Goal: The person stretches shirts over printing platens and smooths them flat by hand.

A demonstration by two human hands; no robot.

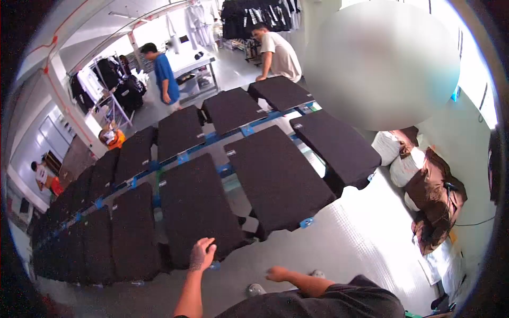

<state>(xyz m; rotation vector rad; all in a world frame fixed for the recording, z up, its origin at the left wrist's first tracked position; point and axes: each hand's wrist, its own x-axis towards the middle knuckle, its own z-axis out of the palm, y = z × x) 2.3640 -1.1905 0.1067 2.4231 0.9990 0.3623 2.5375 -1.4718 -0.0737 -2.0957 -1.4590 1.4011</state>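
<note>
My left hand (202, 253) is at the near end of a dark, flat-stretched garment (199, 204), its fingers apart and nothing held. Whether the fingertips touch the cloth I cannot tell. Lower and to the right, my right hand (277, 274) hangs over the floor with its fingers curled in; I see nothing in it. Another dark garment (278, 175) lies flat on the board to the right, with a small pale label near its far end. A blue clip-like part (306, 222) sticks out under its near edge.
Two rows of dark-covered boards flank a blue-marked rail (246, 130). A person in a blue top (165, 74) and one in a light shirt (281, 55) stand beyond. Brown and white bags (432, 183) line the right wall. Dark clothes (260, 18) hang at the back.
</note>
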